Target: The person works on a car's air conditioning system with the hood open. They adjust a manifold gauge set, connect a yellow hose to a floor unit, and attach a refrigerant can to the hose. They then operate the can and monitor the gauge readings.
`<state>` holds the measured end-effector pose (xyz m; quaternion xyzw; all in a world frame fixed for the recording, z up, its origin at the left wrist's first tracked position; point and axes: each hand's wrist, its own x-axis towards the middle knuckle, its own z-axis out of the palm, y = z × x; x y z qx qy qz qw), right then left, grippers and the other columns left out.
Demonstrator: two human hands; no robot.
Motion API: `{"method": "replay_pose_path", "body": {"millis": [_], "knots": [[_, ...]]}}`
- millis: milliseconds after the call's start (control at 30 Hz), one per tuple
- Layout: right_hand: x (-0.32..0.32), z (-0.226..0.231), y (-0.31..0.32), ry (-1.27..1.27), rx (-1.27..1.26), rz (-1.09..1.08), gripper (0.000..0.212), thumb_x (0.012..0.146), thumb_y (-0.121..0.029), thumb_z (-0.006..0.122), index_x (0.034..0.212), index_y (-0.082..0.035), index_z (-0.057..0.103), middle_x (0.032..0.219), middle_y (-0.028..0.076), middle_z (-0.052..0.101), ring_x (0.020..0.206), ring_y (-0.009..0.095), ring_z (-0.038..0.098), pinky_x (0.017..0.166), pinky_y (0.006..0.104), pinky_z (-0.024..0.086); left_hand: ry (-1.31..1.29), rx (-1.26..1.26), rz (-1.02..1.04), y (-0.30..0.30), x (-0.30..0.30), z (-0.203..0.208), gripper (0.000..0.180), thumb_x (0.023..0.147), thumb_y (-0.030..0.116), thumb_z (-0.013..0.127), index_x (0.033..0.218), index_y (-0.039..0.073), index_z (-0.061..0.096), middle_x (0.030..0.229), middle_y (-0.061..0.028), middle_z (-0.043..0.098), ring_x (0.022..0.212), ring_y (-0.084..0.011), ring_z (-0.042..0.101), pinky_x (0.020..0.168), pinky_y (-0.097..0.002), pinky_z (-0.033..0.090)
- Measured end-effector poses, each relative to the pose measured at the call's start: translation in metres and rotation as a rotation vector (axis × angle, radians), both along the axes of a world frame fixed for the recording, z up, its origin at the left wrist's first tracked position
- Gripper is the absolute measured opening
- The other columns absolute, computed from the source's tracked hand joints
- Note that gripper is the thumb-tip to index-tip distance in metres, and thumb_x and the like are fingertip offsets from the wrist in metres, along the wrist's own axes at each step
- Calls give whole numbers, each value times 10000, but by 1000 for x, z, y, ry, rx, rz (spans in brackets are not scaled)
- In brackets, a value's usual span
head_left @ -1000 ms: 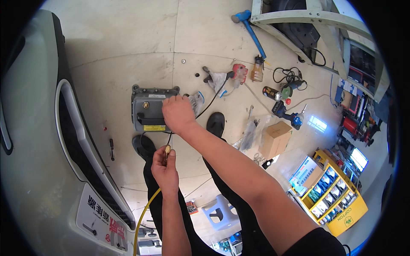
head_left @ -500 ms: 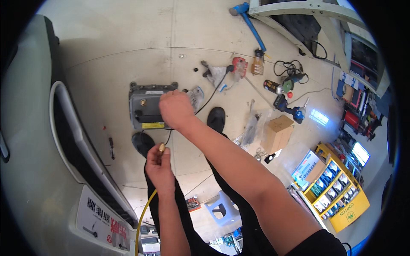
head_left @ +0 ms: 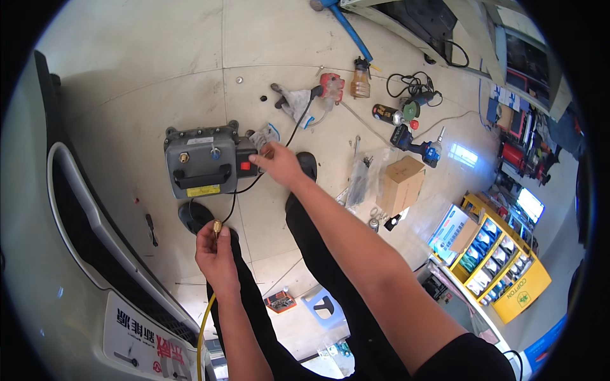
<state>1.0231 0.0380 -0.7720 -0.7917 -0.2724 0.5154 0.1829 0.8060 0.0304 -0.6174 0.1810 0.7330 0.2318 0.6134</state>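
My left hand [head_left: 218, 257] is closed around the brass fitting [head_left: 217, 226] at the end of a yellow hose [head_left: 205, 324], which runs down past my forearm. Ahead of it, on the floor, stands a grey box-shaped metal machine [head_left: 198, 159]. It has a black handle [head_left: 202, 179], a brass port [head_left: 184, 157], a second, blue-tinted fitting [head_left: 215, 154] and a yellow label. On its right side sits a black box with a red switch [head_left: 245, 166]. My right hand [head_left: 279, 165] is at that box's right edge, thumb and fingers apart, with nothing visible in it.
A vehicle front [head_left: 70, 254] borders the left. On the floor lie gloves [head_left: 295, 103], a cordless impact wrench [head_left: 416, 146], an angle grinder [head_left: 419, 105], a spray can [head_left: 386, 114], a cardboard box [head_left: 403, 184], a blue hammer [head_left: 349, 32] and a screwdriver [head_left: 151, 230]. A black cable leaves the machine.
My right hand has moved off the top of the machine to its right side, uncovering the second fitting and red switch. My left hand still holds the hose fitting. The whole view has shifted.
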Motion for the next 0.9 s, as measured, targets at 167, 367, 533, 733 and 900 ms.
{"method": "replay_pose_path", "body": {"millis": [167,367,533,733,900], "knots": [[-17,-17,-20,207,117,-301,505,723,-299,892,1036,-7,623,729,19,586,687,110,556,643,285,483,-56,37,25,1,6,-4,229,933,85,675,1156,57,631,852,48,591,595,4,402,490,-172,284],[-12,-14,-26,143,149,-194,503,760,-297,867,1102,-32,611,745,43,592,686,149,554,670,289,496,13,44,-98,6,27,-6,231,943,124,665,1156,47,616,883,34,595,594,-4,402,492,-183,290],[115,6,-54,-594,178,-460,642,779,-327,826,1259,-13,538,1150,147,558,910,251,585,829,382,500,40,104,-159,15,46,-6,221,974,169,630,1156,43,615,909,12,605,598,-11,414,495,-184,297],[373,27,-98,-1159,18,-295,689,788,-209,783,1394,-132,465,1308,300,464,1125,468,546,911,503,469,-56,179,-270,21,72,-1,234,1032,241,554,1130,44,633,866,4,599,596,-4,417,484,-168,283],[389,54,-107,-861,-134,-78,223,852,-141,666,1061,-70,631,986,260,629,941,441,631,815,492,530,-95,85,-483,5,72,18,253,1033,244,559,1104,23,660,834,27,593,662,-8,441,564,-180,332]]}}
